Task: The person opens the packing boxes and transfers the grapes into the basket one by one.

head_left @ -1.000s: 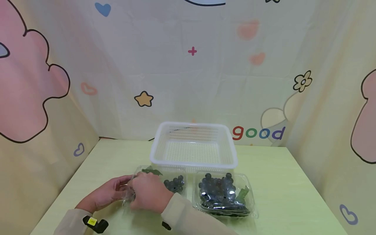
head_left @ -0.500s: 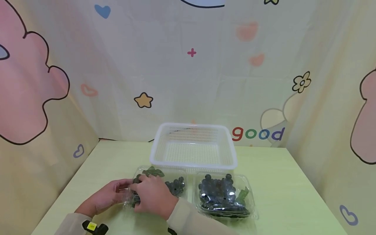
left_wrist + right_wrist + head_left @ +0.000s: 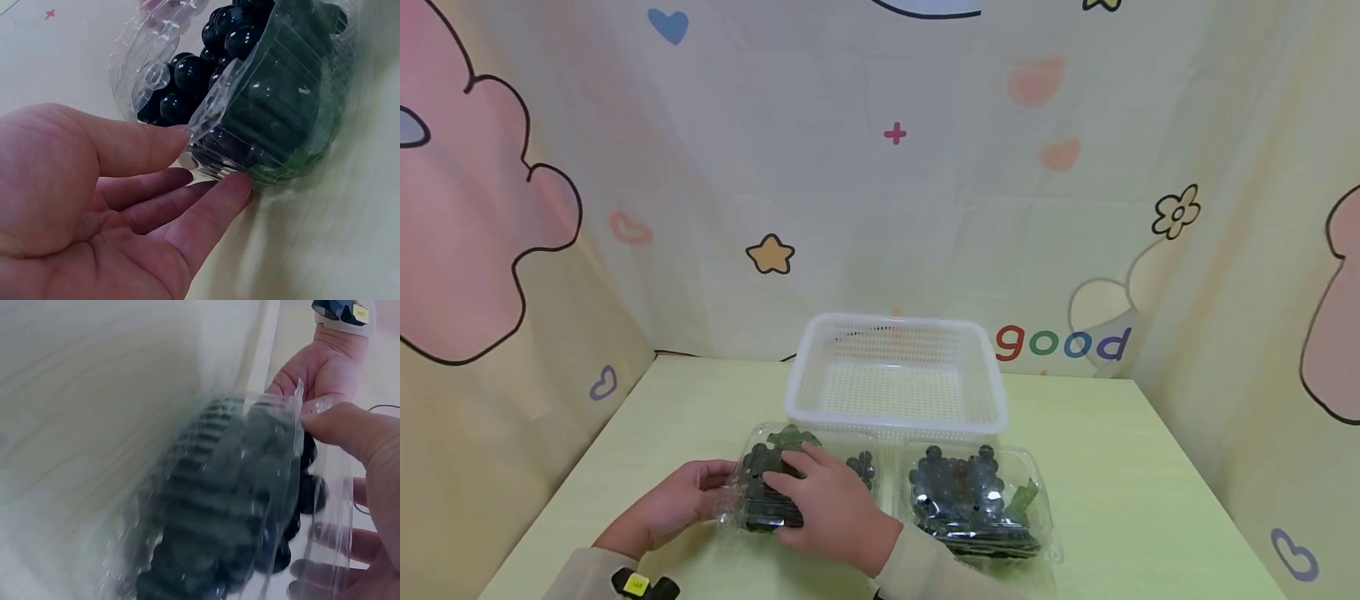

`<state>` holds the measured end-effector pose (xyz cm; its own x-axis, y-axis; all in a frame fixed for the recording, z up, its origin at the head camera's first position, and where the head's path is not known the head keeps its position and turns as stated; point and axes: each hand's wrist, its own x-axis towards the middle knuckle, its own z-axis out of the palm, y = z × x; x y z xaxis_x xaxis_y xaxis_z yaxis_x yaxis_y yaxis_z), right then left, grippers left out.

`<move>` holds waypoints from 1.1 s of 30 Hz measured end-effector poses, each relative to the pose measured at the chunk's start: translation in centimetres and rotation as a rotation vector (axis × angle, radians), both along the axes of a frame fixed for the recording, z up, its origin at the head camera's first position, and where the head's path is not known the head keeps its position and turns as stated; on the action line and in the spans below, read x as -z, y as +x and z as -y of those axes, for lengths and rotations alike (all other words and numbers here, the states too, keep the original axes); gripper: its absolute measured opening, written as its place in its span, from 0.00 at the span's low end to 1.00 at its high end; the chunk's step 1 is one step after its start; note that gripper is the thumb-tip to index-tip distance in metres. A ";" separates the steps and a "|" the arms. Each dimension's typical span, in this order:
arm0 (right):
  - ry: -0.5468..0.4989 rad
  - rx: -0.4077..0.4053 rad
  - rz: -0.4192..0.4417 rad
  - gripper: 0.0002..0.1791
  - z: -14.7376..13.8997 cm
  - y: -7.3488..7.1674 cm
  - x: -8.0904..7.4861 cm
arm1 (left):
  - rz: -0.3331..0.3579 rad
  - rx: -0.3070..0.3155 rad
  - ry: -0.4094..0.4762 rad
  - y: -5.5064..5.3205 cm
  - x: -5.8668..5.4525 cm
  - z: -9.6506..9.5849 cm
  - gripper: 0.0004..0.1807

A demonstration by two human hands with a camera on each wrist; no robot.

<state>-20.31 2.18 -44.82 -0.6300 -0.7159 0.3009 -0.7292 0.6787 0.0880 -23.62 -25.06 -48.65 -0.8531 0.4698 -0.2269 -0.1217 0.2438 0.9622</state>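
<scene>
On the left, a clear plastic clamshell box (image 3: 769, 510) holds dark grapes (image 3: 763, 460) and a green leaf (image 3: 793, 435). My left hand (image 3: 681, 502) pinches its left corner; in the left wrist view the thumb lies on the rim (image 3: 203, 125) with fingertips just below it. My right hand (image 3: 841, 510) spreads its fingers across the lid, covering part of the grapes. In the right wrist view the right thumb (image 3: 340, 425) touches the rim edge, while the other fingers lie over the clear lid (image 3: 337, 531).
A second clear clamshell box (image 3: 973, 546) of dark grapes with a leaf stands close on the right. Behind both boxes sits a white perforated plastic basket (image 3: 895, 421). A patterned cloth (image 3: 865, 208) hangs behind the pale table (image 3: 1120, 483).
My right hand has moved right across the lid, and its fingers have spread, uncovering more grapes and the leaf at the left. The left hand stays at the box's left corner.
</scene>
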 end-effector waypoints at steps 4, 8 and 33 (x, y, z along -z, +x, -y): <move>0.001 0.001 0.016 0.32 -1.5 0.1 -0.2 | -0.006 -0.008 -0.002 0.3 -0.2 -0.1 0.36; -0.007 0.004 0.050 0.30 -3.2 0.2 -0.3 | -0.009 -0.016 -0.011 0.3 -0.4 -0.3 0.37; 0.183 0.103 0.117 0.33 -4.7 1.3 -2.3 | -0.021 -0.042 -0.049 0.6 -0.6 -0.2 0.39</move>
